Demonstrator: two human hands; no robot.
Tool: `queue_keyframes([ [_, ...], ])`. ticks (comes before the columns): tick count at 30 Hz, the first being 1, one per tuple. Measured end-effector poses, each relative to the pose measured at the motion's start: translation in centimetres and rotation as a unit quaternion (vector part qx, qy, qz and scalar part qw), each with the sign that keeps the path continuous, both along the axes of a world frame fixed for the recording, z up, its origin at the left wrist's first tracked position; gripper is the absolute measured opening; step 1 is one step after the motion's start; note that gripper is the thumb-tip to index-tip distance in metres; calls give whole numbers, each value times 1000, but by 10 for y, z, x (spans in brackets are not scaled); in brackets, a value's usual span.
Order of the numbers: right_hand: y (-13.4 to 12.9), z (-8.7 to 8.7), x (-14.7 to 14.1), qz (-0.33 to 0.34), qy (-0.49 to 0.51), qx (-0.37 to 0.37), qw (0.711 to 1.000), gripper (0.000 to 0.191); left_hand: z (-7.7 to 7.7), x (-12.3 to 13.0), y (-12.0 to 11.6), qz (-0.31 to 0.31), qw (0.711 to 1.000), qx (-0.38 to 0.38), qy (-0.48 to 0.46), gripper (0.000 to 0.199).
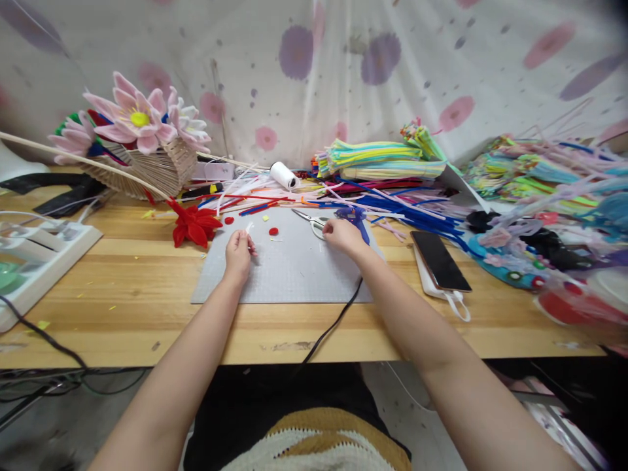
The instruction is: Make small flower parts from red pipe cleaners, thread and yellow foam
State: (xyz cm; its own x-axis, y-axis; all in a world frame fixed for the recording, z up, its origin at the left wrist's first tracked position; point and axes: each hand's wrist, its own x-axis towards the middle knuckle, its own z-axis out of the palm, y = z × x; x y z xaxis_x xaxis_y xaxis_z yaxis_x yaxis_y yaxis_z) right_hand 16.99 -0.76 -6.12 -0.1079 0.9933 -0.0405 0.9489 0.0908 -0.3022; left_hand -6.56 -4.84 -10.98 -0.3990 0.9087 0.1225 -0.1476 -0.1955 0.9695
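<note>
My left hand (239, 252) is closed over the left part of the grey cutting mat (289, 281), pinching a small whitish piece (250, 227). My right hand (343, 237) has its fingers closed at the white handles of the scissors (318, 226), whose blades point to the back left. Just behind that hand lies a blue glue gun (360, 219), partly covered by it. Small red pieces (273, 231) rest on the mat between the hands. A red fuzzy flower (193, 224) lies at the mat's back left corner.
Pipe cleaners in bundles (383, 160) and a white spool (284, 175) lie behind the mat. A basket of pink flowers (142, 160) stands back left, a power strip (53, 261) at left. To the right is a phone (440, 260); a black cord (333, 325) crosses the front edge.
</note>
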Motion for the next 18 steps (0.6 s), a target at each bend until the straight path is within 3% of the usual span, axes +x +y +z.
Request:
queue_keyframes([
  [4, -20, -10, 0, -5, 16, -43, 999, 22, 1, 0, 0, 10, 1000, -3, 1, 30],
  [8, -31, -27, -7, 5, 30, 5, 1000, 19, 1, 0, 0, 13, 1000, -8, 2, 28],
  [12, -32, -31, -12, 5, 53, 20, 998, 12, 2, 0, -1, 13, 1000, -10, -2, 28],
  [15, -25, -30, -20, 9, 133, 53, 990, 7, 3, 0, -1, 14, 1000, -16, -4, 28],
  [18, -14, -34, -34, 12, 289, 27, 957, 4, 4, 0, -2, 14, 1000, -17, -9, 28],
])
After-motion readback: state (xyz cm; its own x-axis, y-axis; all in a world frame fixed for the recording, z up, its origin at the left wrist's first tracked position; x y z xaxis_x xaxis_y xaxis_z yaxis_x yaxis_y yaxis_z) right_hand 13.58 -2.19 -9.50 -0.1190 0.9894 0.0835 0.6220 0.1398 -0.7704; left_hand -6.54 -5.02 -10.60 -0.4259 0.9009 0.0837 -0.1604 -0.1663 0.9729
